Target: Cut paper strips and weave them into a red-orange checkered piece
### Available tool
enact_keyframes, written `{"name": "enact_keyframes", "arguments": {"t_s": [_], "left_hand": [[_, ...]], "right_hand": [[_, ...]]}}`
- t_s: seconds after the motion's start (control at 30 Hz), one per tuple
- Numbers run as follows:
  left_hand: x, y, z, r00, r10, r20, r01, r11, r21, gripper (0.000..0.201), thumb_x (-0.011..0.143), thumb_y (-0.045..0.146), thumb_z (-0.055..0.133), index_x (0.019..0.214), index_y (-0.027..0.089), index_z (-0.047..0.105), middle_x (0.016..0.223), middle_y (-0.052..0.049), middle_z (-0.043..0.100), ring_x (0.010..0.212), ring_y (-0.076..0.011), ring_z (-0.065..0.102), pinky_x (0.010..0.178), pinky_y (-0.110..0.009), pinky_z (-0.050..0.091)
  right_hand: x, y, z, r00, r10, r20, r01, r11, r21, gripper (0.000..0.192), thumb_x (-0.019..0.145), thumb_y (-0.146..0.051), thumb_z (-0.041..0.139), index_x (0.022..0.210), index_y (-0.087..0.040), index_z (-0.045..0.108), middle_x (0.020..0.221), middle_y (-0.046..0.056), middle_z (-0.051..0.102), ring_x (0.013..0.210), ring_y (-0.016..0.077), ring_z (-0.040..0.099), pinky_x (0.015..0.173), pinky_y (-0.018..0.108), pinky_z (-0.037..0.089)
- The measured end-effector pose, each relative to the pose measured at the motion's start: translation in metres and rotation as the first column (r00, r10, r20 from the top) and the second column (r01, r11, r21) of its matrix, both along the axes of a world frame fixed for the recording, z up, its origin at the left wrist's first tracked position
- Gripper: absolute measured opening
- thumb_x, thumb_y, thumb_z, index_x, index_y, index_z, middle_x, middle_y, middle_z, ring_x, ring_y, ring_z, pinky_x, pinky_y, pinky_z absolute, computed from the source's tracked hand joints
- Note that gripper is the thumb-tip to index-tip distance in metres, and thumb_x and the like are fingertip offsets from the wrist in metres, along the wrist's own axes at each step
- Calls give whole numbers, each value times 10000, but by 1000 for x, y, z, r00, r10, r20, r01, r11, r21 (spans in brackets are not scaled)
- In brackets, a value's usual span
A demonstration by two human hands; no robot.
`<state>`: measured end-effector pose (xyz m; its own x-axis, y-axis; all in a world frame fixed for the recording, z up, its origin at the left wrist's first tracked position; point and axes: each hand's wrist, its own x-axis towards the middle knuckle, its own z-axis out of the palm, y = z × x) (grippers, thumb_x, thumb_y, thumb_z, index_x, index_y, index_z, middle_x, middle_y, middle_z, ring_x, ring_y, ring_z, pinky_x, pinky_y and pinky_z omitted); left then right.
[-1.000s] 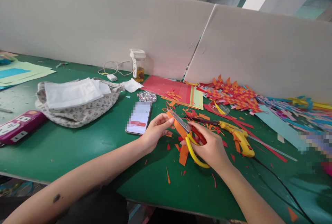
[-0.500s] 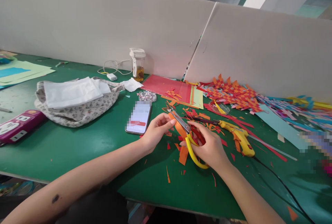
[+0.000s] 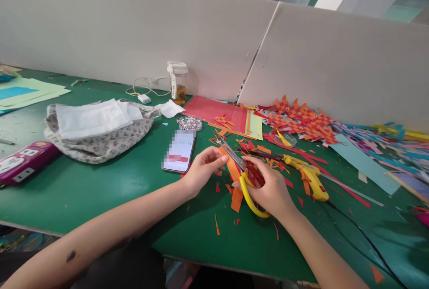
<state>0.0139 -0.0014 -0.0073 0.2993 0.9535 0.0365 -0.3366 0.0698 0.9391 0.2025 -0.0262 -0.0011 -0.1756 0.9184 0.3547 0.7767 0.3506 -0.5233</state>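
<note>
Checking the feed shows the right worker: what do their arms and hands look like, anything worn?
Both forearms are bare, with no sleeves, gloves, watch or rings visible. The left hand and right hand are ungloved. The left forearm carries one small dark mark near the elbow. A dark garment shows at the bottom edge.

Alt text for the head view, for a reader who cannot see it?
The right hand works yellow-handled scissors through an orange paper strip pinched by the left hand, over a scrap-strewn green table. A phone lies nearby.
</note>
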Motion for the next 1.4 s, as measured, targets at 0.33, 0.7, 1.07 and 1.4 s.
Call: {"name": "enact_keyframes", "arguments": {"t_s": [0.33, 0.7, 1.07, 1.4], "left_hand": [[1, 2, -1, 1000, -2, -12, 2, 1000, 13, 309, 708, 423, 663, 719, 159, 502, 652, 45, 466, 567, -52, 442, 541, -179, 387], [1, 2, 0, 999, -35, 3, 35, 991, -130, 314, 639, 390, 721, 720, 158, 525, 660, 29, 528, 547, -55, 501, 521, -175, 424], [1, -3, 6, 971, -220, -90, 205, 967, -149, 184, 620, 275, 660, 669, 150, 535, 594, -1, 533, 495, -90, 513, 402, -177, 404], [2, -13, 0, 860, -398, -319, 393, 916, -84, 109, 655, 245, 616, 666, 169, 539, 500, 36, 472, 440, -81, 442, 381, -178, 386]], "right_hand": [[0, 0, -1, 999, 15, -28, -16, 1000, -27, 514, 656, -405, 690, 1112, -237, 521, 693, -2, 597, 563, 157, 556, 551, 273, 487], [1, 5, 4, 889, -140, -436, 84, 986, -145, 455, 645, -449, 690, 1012, -212, 561, 751, 15, 598, 563, 131, 563, 494, 242, 471], [-1, 0, 19, 751, -108, -652, -184, 914, -363, 302, 718, -432, 627, 862, -189, 520, 560, -65, 501, 317, 43, 342, 331, 213, 286], [1, 0, 12, 749, -50, -661, -345, 822, -453, 413, 644, -346, 693, 970, -208, 479, 708, -24, 596, 503, 119, 583, 498, 264, 499]]}}
